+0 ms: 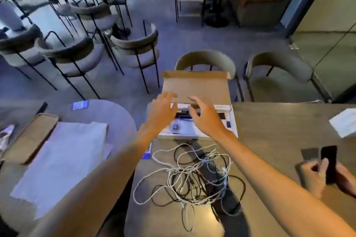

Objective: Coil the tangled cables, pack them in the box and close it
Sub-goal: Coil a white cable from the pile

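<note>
Café room, dark table (269,125), rows of chairs (134,48) behind.

Barely begun: cables (192,175) tangled, uncoiled, heaped near the front edge of the table; box (194,134) at the far edge, lid (196,84) up, holding small items but no cables. Left hand (163,109) and right hand (206,119) over the box, fingers spread, gripping nothing. All coiling, packing, closing left. Another person's hands (319,175) with a phone at the right edge.
</note>
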